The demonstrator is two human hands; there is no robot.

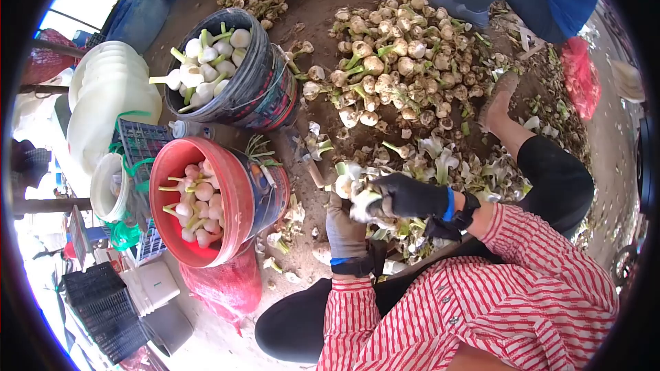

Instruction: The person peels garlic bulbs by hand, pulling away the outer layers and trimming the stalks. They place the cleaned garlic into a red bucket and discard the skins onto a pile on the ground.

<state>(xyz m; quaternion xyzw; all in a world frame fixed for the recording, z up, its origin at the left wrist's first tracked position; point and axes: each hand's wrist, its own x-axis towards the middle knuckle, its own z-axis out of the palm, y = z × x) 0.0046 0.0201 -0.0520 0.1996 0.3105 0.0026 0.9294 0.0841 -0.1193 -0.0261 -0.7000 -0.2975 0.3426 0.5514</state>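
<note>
Wearing a grey glove, my left hand (346, 228) is closed on a garlic bulb (343, 184) with its fingers pointing away from me. My right hand (411, 196), in a black glove, is closed beside it on pale garlic skin (364, 205), which is smeared by motion. The two hands almost touch. Under and beyond them lies a heap of stripped garlic skins and leaves (440, 161). A tool with a wooden handle (314, 171) rests on the ground left of the bulb.
A large pile of unpeeled garlic (405, 62) lies ahead. At left stand a dark bucket (265, 89) and a red bucket (237, 199), both holding white peeled bulbs. A red mesh sack (227, 285) and a black crate (103, 309) are nearer. Another person's leg (509, 0) is at upper right.
</note>
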